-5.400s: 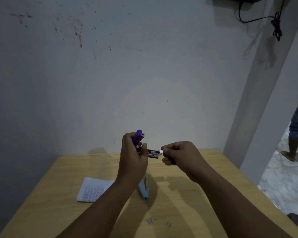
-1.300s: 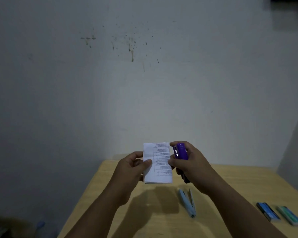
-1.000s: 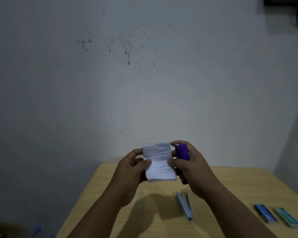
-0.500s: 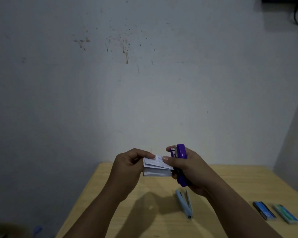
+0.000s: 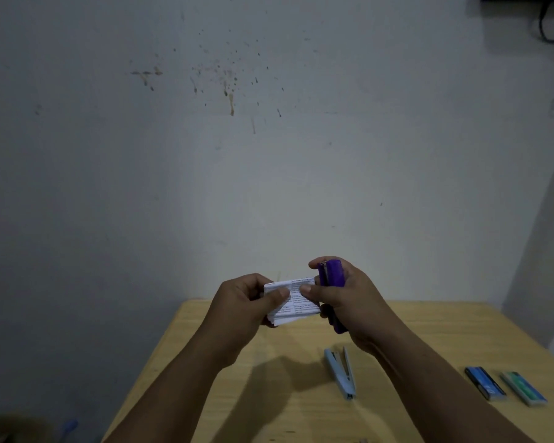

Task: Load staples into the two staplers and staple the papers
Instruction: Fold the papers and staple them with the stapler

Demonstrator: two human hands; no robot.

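Observation:
A small folded stack of printed white papers (image 5: 296, 300) hangs in the air above the table, pinched at its left end by my left hand (image 5: 243, 310). My right hand (image 5: 346, 303) grips a purple stapler (image 5: 332, 276) held upright, its mouth at the papers' right edge, and the right thumb presses on the paper. A light blue stapler (image 5: 341, 374) lies on the wooden table (image 5: 413, 340) below my hands, its arms slightly apart.
Two staple boxes lie at the table's right: a blue one (image 5: 485, 383) and a green one (image 5: 523, 388). A stained white wall stands right behind the table. The table's left edge drops to a dark floor.
Earlier my hands worked on the purple stapler alone. Since then the left hand took the papers, tilted them from upright to near flat, and the stapler closed in on their right edge.

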